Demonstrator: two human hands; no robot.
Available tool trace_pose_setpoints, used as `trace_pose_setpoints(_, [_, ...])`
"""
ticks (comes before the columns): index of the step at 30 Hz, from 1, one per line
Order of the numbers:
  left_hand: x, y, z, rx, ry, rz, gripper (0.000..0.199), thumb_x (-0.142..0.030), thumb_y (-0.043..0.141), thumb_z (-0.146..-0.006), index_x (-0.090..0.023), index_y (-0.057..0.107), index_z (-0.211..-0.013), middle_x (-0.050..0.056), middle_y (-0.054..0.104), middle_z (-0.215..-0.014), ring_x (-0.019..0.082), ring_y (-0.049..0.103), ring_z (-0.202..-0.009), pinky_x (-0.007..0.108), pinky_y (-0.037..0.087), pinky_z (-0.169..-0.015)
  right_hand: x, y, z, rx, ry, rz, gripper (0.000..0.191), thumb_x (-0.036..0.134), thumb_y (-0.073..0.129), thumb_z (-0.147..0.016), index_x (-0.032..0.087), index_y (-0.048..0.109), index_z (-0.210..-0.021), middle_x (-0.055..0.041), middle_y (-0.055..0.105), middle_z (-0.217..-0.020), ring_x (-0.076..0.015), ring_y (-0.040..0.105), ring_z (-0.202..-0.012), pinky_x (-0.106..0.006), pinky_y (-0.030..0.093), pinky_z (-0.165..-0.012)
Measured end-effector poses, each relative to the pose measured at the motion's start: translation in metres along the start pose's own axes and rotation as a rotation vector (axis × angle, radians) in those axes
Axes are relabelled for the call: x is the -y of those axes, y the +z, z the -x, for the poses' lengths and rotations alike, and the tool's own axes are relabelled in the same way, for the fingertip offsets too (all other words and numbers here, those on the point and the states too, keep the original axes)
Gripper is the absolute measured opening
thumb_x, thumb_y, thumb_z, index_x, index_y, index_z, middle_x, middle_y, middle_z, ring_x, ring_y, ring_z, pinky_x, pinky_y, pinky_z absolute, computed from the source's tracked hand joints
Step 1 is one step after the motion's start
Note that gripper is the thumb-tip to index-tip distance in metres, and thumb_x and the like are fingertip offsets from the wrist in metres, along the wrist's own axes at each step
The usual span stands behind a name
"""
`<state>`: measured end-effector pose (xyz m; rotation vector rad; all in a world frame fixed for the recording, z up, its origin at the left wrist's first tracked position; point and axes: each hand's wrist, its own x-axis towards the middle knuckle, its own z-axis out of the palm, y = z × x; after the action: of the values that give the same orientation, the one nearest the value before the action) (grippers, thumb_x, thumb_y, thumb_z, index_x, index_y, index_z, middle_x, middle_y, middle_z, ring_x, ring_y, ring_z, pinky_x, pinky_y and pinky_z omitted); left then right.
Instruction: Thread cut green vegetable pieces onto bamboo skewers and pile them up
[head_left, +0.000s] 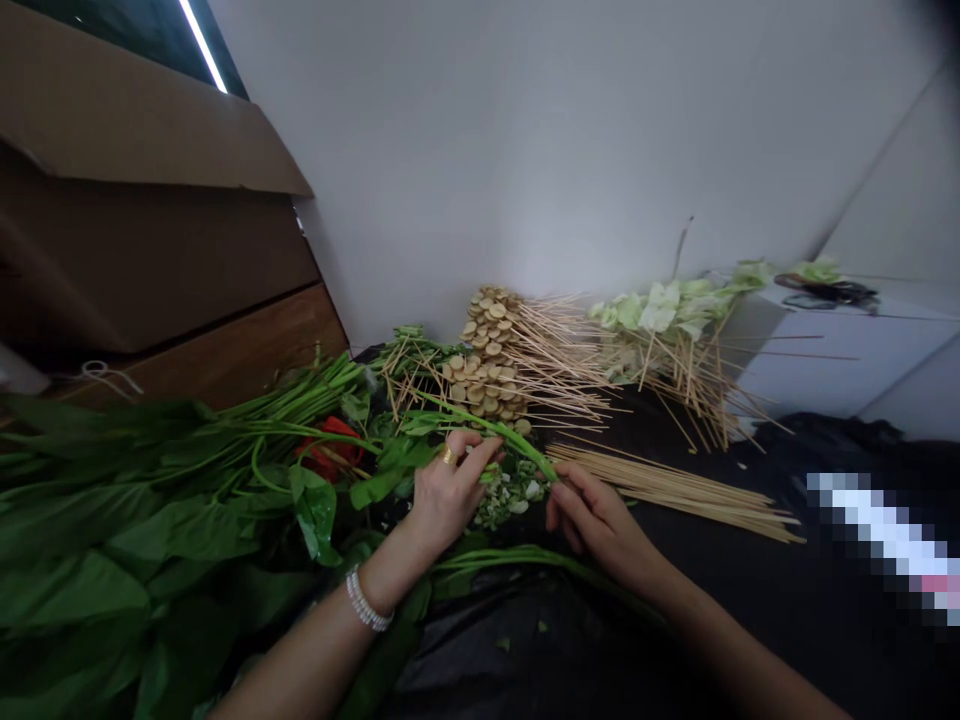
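Leafy green stalks (521,447) stretch slantwise between my two hands. My right hand (596,512) is closed around their lower right end. My left hand (450,488), wearing a gold ring and a beaded bracelet, has its thumb and fingers pinched together against the stalks further up. Just below them lies a small heap of cut stem pieces (511,492). More long stalks (517,556) rest in front of my hands on black plastic (517,640). A large pile of leafy greens (187,520) spreads over the left side, with something red (330,450) partly hidden under stems.
Skewered round slices (487,385) are stacked behind my hands, beside skewered green stems (409,365). Skewered pale lettuce (660,308) stands at the back right. Bare wooden skewers (682,485) lie right of my right hand. A cardboard box (150,250) is at left, against a white wall (525,150).
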<state>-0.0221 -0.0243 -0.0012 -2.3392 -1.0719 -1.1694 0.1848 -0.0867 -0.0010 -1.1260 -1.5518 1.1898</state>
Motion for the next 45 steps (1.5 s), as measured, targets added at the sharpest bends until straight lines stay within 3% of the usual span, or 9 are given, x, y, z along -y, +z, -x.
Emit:
trace_pose_setpoints(4, [-0.001, 0.000, -0.006, 0.063, 0.027, -0.013, 0.011, -0.027, 0.056, -0.088, -0.020, 0.063, -0.093, 0.006, 0.064, -0.096, 0.015, 0.062, -0.081, 0.025, 0.050, -0.071, -0.002, 0.002, 0.000, 0.030, -0.005, 0.047, 0.029, 0.046, 0.039, -0.094, 0.021, 0.049, -0.102, 0.0049, 0.057, -0.064, -0.0066, 0.040, -0.043, -0.019, 0.027, -0.041])
trace_pose_setpoints(16, [-0.009, 0.000, -0.004, 0.280, 0.077, -0.098, 0.020, -0.016, 0.058, -0.080, -0.020, 0.059, -0.099, 0.006, 0.062, -0.096, 0.020, 0.059, -0.085, 0.029, 0.048, -0.068, -0.005, 0.004, 0.000, 0.067, 0.024, -0.026, 0.031, 0.047, 0.039, -0.094, 0.020, 0.046, -0.106, 0.0060, 0.055, -0.063, -0.0066, 0.038, -0.042, -0.019, 0.026, -0.041])
trace_pose_setpoints(23, [-0.013, 0.000, -0.005, 0.230, 0.063, -0.047, 0.004, -0.020, 0.054, -0.080, -0.020, 0.056, -0.077, 0.005, 0.057, -0.082, 0.020, 0.055, -0.082, 0.030, 0.046, -0.071, -0.002, 0.007, 0.002, 0.110, 0.036, 0.017, 0.032, 0.049, 0.037, -0.095, 0.020, 0.050, -0.104, 0.0063, 0.052, -0.060, -0.0076, 0.038, -0.045, -0.019, 0.026, -0.041])
trace_pose_setpoints(29, [-0.008, -0.004, -0.013, 0.064, -0.270, 0.245, 0.013, -0.013, 0.044, -0.080, -0.020, 0.050, -0.071, 0.002, 0.049, -0.077, 0.015, 0.050, -0.069, 0.027, 0.042, -0.065, -0.001, -0.002, -0.001, 0.028, 0.017, 0.068, 0.032, 0.048, 0.038, -0.094, 0.020, 0.052, -0.100, 0.0070, 0.049, -0.055, -0.0083, 0.039, -0.045, -0.019, 0.027, -0.041])
trace_pose_setpoints(32, [0.004, -0.008, -0.018, -0.071, -0.394, 0.219, 0.017, -0.011, 0.040, -0.080, -0.020, 0.048, -0.069, 0.002, 0.048, -0.076, 0.016, 0.049, -0.072, 0.030, 0.040, -0.068, -0.002, -0.008, -0.003, -0.071, 0.039, 0.043, 0.033, 0.049, 0.037, -0.094, 0.020, 0.050, -0.103, 0.0079, 0.047, -0.054, -0.0078, 0.035, -0.040, -0.019, 0.025, -0.038])
trace_pose_setpoints(36, [0.017, -0.005, -0.017, -0.114, -0.370, 0.103, 0.019, -0.015, 0.037, -0.086, -0.020, 0.052, -0.076, 0.005, 0.055, -0.087, 0.021, 0.050, -0.089, 0.036, 0.039, -0.080, -0.006, -0.011, -0.005, -0.138, -0.001, 0.046, 0.034, 0.048, 0.036, -0.094, 0.020, 0.048, -0.109, 0.0074, 0.049, -0.056, -0.0080, 0.037, -0.040, -0.020, 0.026, -0.038])
trace_pose_setpoints(40, [0.020, 0.001, -0.011, -0.055, -0.388, 0.220, 0.020, -0.017, 0.035, -0.091, -0.020, 0.053, -0.083, -0.001, 0.053, -0.070, 0.014, 0.052, -0.065, 0.026, 0.042, -0.065, -0.009, -0.012, -0.006, -0.212, -0.052, 0.144, 0.032, 0.044, 0.037, -0.095, 0.020, 0.049, -0.111, 0.0070, 0.049, -0.056, -0.0089, 0.041, -0.043, -0.021, 0.030, -0.042])
trace_pose_setpoints(43, [0.018, 0.002, -0.006, -0.048, -0.241, 0.226, 0.010, -0.022, 0.049, -0.089, -0.018, 0.057, -0.094, 0.000, 0.060, -0.077, 0.011, 0.055, -0.063, 0.023, 0.044, -0.062, -0.009, -0.013, -0.006, -0.256, -0.105, 0.266, 0.028, 0.040, 0.039, -0.095, 0.020, 0.051, -0.111, 0.0063, 0.049, -0.056, -0.0109, 0.047, -0.049, -0.023, 0.036, -0.049])
trace_pose_setpoints(45, [0.016, 0.003, -0.005, -0.070, -0.078, 0.191, 0.021, -0.021, 0.058, -0.085, -0.018, 0.058, -0.106, 0.002, 0.064, -0.085, 0.012, 0.059, -0.069, 0.022, 0.046, -0.065, -0.010, -0.012, -0.006, -0.262, -0.155, 0.372, 0.026, 0.037, 0.041, -0.094, 0.019, 0.054, -0.108, 0.0044, 0.052, -0.059, -0.0130, 0.052, -0.055, -0.025, 0.040, -0.057])
